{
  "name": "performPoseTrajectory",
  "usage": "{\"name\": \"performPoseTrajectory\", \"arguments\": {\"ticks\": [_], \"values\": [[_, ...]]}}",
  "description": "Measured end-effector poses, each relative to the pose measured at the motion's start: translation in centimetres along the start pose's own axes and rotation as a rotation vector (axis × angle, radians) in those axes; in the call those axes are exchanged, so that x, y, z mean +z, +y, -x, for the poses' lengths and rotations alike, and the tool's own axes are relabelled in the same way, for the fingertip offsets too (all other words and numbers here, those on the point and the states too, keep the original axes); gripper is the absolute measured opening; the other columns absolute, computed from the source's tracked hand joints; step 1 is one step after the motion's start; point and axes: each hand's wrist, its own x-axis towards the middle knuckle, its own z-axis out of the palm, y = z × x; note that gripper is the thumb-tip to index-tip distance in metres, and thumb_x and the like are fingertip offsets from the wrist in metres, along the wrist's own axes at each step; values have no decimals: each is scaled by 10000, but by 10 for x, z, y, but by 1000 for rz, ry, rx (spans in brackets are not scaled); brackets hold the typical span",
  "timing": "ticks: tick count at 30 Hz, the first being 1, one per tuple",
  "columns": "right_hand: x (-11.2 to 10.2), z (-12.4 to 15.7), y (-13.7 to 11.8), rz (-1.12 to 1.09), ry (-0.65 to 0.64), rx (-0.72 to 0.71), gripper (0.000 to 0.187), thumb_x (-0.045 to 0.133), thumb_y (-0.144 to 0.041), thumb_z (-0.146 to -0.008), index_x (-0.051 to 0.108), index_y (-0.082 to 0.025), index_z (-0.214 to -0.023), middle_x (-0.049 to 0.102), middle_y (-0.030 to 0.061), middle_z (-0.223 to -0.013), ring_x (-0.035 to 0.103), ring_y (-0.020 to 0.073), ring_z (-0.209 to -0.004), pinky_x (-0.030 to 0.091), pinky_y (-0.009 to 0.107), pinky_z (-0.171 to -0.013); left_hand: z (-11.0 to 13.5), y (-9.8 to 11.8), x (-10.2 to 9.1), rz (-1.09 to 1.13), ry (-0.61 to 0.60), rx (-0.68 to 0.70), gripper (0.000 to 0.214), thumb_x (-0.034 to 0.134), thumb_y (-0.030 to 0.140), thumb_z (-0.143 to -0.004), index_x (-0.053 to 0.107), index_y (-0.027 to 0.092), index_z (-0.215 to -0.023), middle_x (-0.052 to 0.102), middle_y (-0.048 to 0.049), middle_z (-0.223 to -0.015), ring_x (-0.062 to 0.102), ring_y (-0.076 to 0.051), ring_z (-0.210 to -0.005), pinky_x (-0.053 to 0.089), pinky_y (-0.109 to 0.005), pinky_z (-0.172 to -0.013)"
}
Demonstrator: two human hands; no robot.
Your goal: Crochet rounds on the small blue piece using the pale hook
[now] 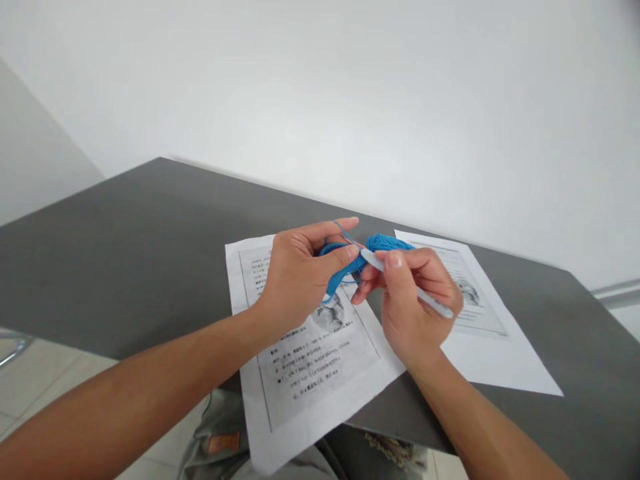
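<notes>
My left hand (305,267) pinches a piece of blue crochet work (339,283) between thumb and fingers. Its index finger is stretched out, with a strand of blue yarn running over it. In my right hand (417,293) is a crochet hook with a pale grey handle (434,303), held like a pen. The hook's front end meets the crochet work beside my left thumb; its tip is too small to make out. Just behind the hands lies a ball of blue yarn (387,243), partly hidden by the right fingers.
Under my hands a printed sheet (320,400) lies on the dark grey table (150,267), hanging past its near edge. A second printed sheet (510,360) is to the right. Behind the table stands a white wall (320,100). My legs are below the near edge.
</notes>
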Motion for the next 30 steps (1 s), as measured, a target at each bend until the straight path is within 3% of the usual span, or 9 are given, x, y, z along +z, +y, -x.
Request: {"name": "performPoseTrajectory", "arguments": {"ticks": [2, 5, 8, 13, 18, 30], "values": [[-2, 2, 2, 163, -39, -227, 86, 714, -192, -1035, 762, -252, -997, 788, -7, -843, 725, 143, -598, 617, 287, -528, -1, -1, 0, 97, 2, -44, 434, 964, 139, -665, 871, 206, -1084, 819, 17, -813, 723, -152, -711, 584, -272, -652], [-7, 1, 3, 425, -167, -550, 341, 740, -72, -975, 750, -259, -1260, 823, 64, -1040, 793, 201, -801, 672, 365, -690, -1, 0, -2, 241, -48, -108, 493, 1013, 157, -629, 866, 200, -1098, 819, 17, -785, 746, -149, -734, 608, -265, -701], [-12, -4, 0, 509, -249, -706, 548, 761, -28, -937, 685, -251, -1433, 828, 95, -1072, 812, 251, -924, 687, 414, -775, -2, 4, -5, 303, -135, -131, 443, 1026, 141, -625, 876, 194, -1039, 826, 11, -783, 768, -132, -775, 619, -230, -775], [-19, -14, -9, 435, -286, -667, 600, 807, -72, -933, 701, -289, -1482, 852, 85, -1146, 818, 258, -954, 701, 434, -815, -5, 15, -10, 294, -164, -116, 331, 946, 79, -704, 880, 162, -1018, 817, -13, -769, 781, -152, -785, 630, -248, -755], [-29, -22, -15, 375, -297, -562, 549, 828, -81, -924, 774, -363, -1391, 871, 27, -1111, 830, 238, -909, 707, 420, -831, -9, 21, -12, 229, -159, -137, 346, 979, 83, -653, 889, 153, -979, 794, -12, -734, 726, -129, -685, 592, -232, -661], [-44, -32, -22, 325, -341, -512, 480, 854, -85, -909, 818, -347, -1310, 879, 44, -1019, 822, 254, -855, 710, 458, -768, -16, 30, -21, 89, -220, -202, 263, 928, 97, -701, 889, 182, -948, 821, -38, -745, 778, -179, -651, 626, -278, -650]]}}
